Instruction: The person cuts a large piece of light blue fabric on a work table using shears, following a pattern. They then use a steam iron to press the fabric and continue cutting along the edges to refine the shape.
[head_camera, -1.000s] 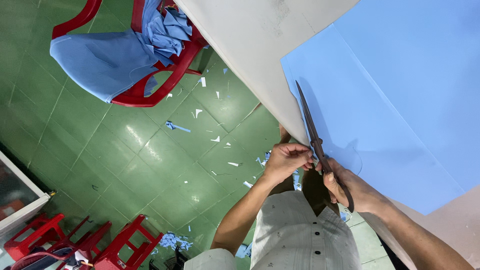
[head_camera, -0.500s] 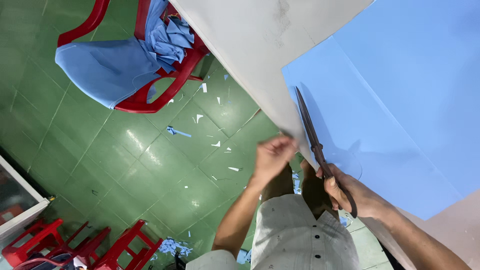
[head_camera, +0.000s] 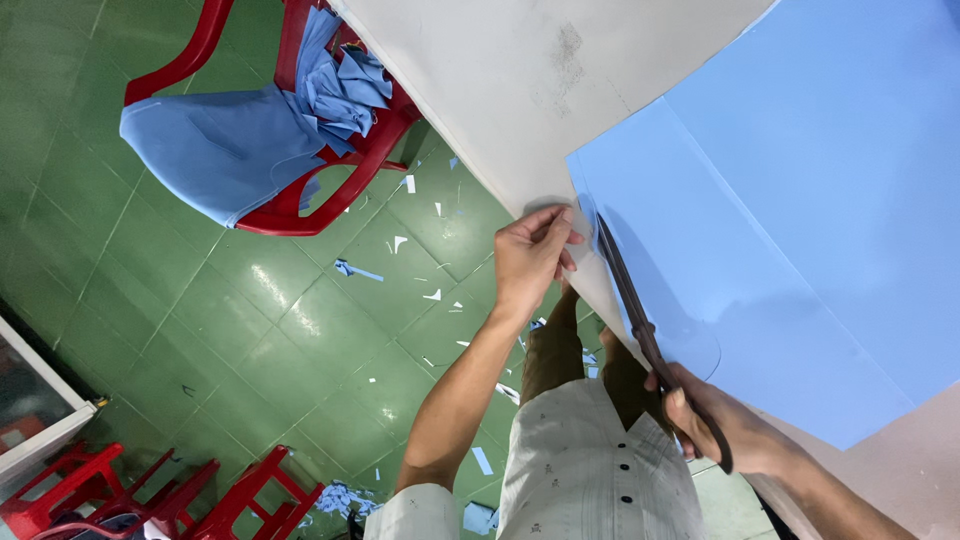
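Head view, right hand (head_camera: 735, 430) clenched on scissors (head_camera: 640, 325), blades over blue fabric (head_camera: 760, 250), left hand (head_camera: 530, 255) pinching fabric edge just beside tips

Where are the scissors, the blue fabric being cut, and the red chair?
scissors (head_camera: 628, 296): head view, on the dark blades.
blue fabric (head_camera: 800, 230): head view, on its flat middle, on the table.
red chair (head_camera: 300, 205): head view, on the front rim of the seat.
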